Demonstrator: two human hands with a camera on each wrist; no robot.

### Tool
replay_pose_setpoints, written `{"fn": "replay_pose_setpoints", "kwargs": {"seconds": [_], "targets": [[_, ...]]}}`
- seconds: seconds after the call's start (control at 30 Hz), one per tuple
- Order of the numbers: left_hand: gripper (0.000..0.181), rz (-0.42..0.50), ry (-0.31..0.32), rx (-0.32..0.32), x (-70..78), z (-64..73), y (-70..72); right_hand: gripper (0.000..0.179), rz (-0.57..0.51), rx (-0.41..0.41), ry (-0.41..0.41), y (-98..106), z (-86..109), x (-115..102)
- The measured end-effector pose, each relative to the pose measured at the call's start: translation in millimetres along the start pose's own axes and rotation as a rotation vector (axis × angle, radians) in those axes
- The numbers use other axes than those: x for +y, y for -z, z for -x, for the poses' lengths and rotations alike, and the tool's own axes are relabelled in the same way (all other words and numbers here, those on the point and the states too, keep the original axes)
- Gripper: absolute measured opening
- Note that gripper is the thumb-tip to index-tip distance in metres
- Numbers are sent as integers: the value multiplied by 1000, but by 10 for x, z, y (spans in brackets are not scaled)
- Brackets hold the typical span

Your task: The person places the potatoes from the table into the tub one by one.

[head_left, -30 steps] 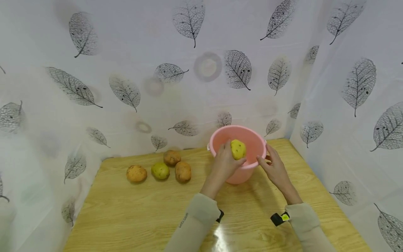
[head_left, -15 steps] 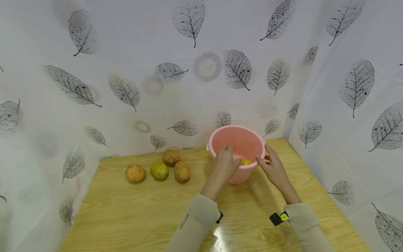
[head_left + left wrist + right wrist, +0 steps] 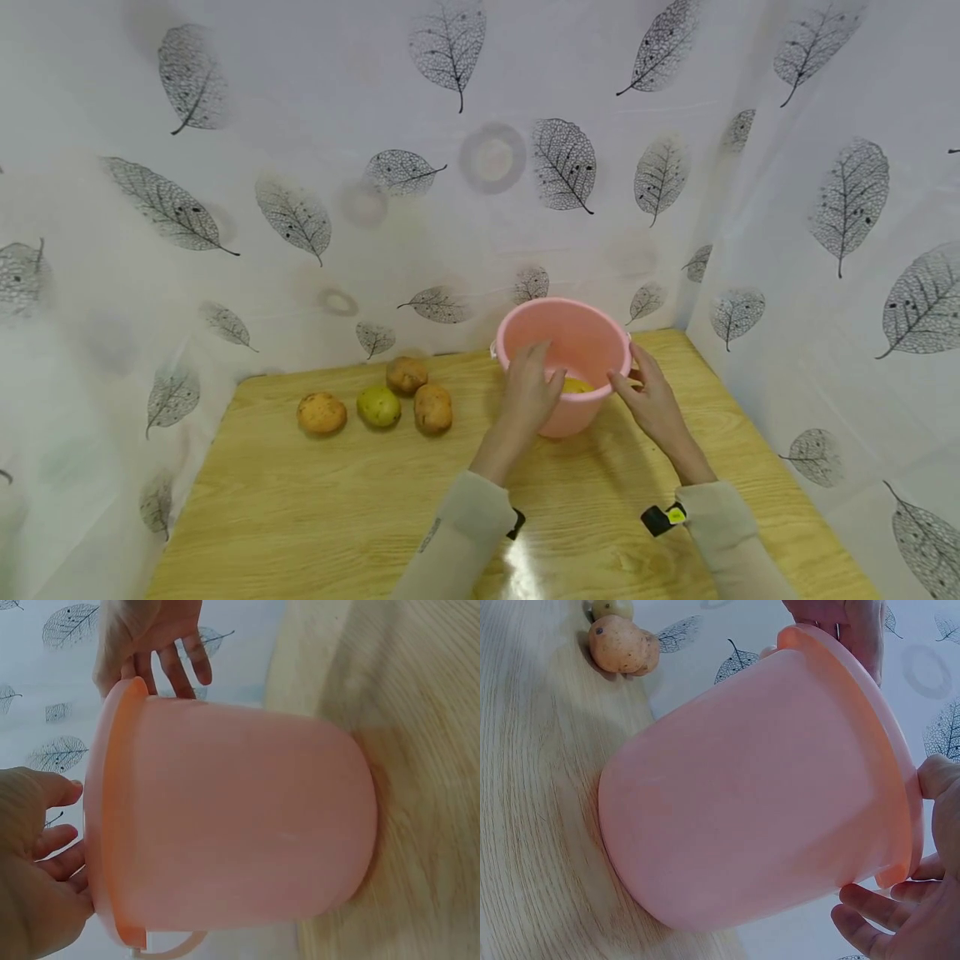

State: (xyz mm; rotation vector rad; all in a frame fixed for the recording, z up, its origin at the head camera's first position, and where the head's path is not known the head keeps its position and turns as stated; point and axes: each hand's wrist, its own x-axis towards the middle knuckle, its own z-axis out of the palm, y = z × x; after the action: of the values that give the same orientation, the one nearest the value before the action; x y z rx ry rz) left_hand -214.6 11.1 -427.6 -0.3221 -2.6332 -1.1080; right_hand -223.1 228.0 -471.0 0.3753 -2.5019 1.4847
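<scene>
A pink bucket (image 3: 566, 427) stands upright on the wooden table, its handle lug showing at the left of the rim. Inside it lies a yellow potato (image 3: 577, 386), partly hidden by the near rim. My left hand (image 3: 527, 390) reaches over the bucket's left rim, its fingers relaxed and apart from the potato. In the left wrist view, nothing shows between this hand's (image 3: 34, 874) thumb and fingers. On the opposite side, my right hand (image 3: 658, 410) holds the rim, thumb at the top edge and fingers against the outer wall, as the right wrist view shows.
Left of the bucket sit a group of potatoes: an orange-brown one (image 3: 322, 413), a greenish one (image 3: 379, 406), and two brown ones (image 3: 407, 375) close together. A leaf-patterned sheet (image 3: 330, 108) hangs behind the table (image 3: 337, 517) and along its sides.
My left hand has let go of the yellow potato, which dropped into the bucket; the hand has since shifted slightly left. My right hand stays at the rim.
</scene>
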Motion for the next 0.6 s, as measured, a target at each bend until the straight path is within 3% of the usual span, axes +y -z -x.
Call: {"fn": "replay_pose_setpoints", "kwargs": {"seconds": [0.13,0.6], "targets": [[49,2,4,58,-58,34,68,64,2,6,-1,5,0,0],[56,97,81,148,-345,182,436,66,7,5,0,4,14,-5]]}}
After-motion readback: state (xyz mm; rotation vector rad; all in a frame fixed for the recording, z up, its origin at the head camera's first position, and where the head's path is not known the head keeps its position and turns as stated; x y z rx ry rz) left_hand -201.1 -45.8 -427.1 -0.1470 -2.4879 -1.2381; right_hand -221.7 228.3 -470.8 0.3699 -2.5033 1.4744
